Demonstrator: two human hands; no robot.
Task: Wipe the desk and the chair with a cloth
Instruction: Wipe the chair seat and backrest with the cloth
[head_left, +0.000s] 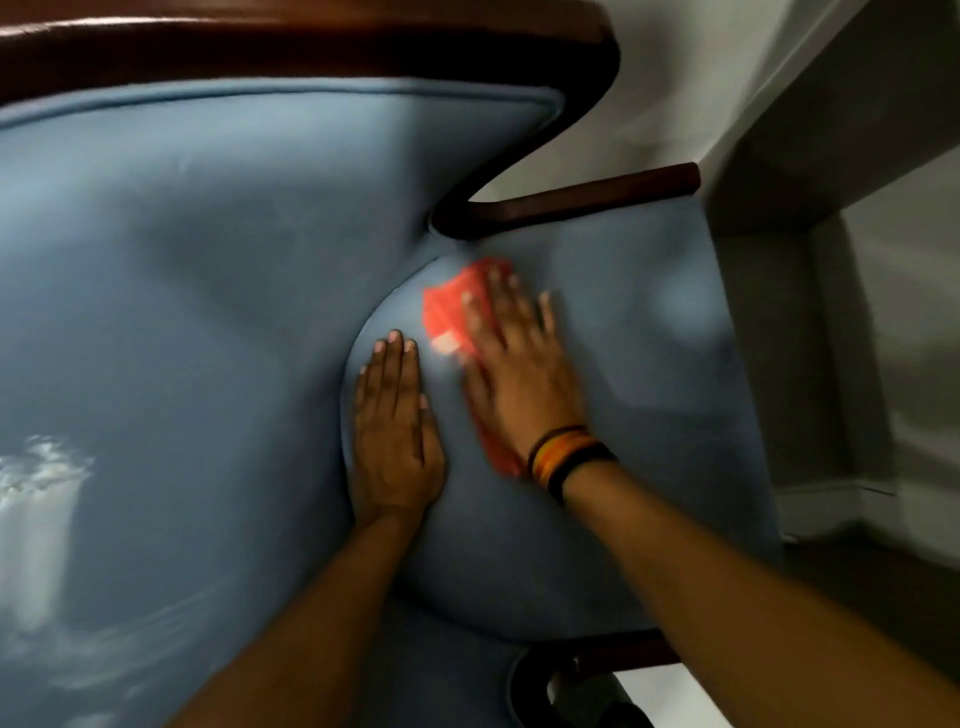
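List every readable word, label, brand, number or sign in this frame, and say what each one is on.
None: no text can be read anywhere in this frame.
The orange cloth under the right hand has a pale patch, too blurred to tell if it is a label.
The blue chair seat, chair back, wristbands and left hand carry no lettering.

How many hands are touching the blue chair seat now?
2. The left hand lies flat and bare on the chair seat; the right hand presses the orange cloth onto it.
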